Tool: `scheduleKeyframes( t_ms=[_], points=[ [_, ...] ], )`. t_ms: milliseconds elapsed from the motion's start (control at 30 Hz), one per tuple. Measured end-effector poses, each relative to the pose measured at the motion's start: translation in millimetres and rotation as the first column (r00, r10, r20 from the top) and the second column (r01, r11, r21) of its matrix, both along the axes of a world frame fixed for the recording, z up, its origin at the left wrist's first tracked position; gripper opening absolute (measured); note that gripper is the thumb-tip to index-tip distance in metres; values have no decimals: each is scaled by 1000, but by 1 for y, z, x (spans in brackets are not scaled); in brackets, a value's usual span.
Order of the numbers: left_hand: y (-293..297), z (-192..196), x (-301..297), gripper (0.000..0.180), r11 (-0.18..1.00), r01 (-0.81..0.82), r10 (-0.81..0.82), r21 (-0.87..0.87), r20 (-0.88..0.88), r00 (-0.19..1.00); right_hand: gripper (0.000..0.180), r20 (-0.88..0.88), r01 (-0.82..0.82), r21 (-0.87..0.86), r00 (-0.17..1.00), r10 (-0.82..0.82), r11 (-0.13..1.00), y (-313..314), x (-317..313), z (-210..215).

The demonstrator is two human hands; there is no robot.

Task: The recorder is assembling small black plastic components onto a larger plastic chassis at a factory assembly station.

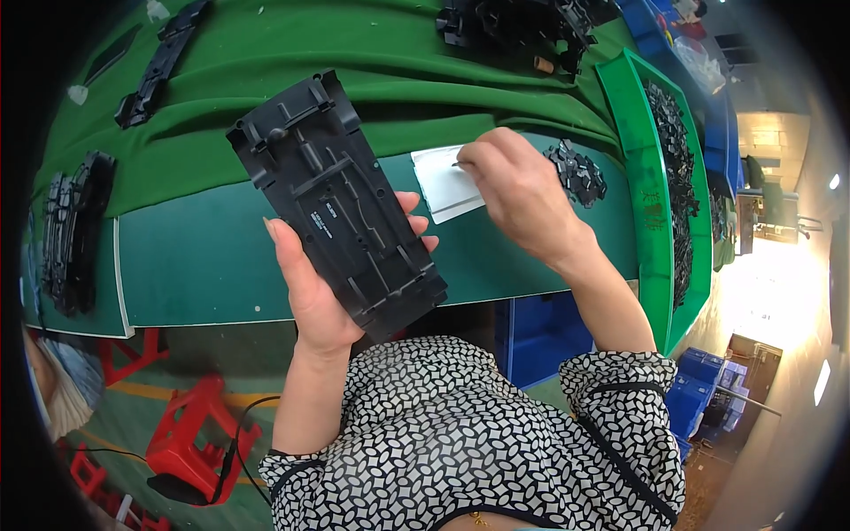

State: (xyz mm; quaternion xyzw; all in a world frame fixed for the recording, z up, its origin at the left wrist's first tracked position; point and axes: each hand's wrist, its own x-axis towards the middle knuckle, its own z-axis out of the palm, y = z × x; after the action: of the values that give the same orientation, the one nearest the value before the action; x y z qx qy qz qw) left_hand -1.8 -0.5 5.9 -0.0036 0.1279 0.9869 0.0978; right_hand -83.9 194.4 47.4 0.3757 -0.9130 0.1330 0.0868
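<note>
My left hand (310,288) grips a long black moulded plastic part (341,203) from beneath, its ribbed side facing up and tilted over the table edge. The thumb lies along one long side and fingertips show at the other. My right hand (513,186) is closed in a pinch above a white sheet or pad (443,183) on the table. A small dark tip shows at its fingertips; what it belongs to is too small to name. Just right of that hand lies a pile of small black pieces (577,170).
A green bin (633,115) full of small black pieces stands on the right. Black mouldings lie at left (75,234), upper left (164,66) and top (522,26) on green cloth (390,53). Below are red stools (190,434) and a blue crate (549,336). Another person's arm shows at far left.
</note>
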Motion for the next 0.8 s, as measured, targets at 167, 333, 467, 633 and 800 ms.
scheduleKeyframes(
  t_ms=[167,333,467,633,800],
  points=[
    [0,1,0,85,1000,4,-4,18,-1,1000,10,443,385,-300,867,-230,873,0,7,13],
    [1,1,0,85,1000,6,-6,18,-8,1000,9,425,382,-301,874,-235,874,3,7,7],
    [1,2,0,84,1000,7,-6,24,-18,1000,8,390,350,-288,893,-225,891,1,5,4],
    [2,2,-1,84,1000,1,0,18,-14,1000,8,349,318,-292,914,-209,902,1,2,-2],
    [2,3,-3,84,1000,-4,5,19,-23,1000,7,305,286,-303,933,-192,909,1,1,-3]
  ],
)
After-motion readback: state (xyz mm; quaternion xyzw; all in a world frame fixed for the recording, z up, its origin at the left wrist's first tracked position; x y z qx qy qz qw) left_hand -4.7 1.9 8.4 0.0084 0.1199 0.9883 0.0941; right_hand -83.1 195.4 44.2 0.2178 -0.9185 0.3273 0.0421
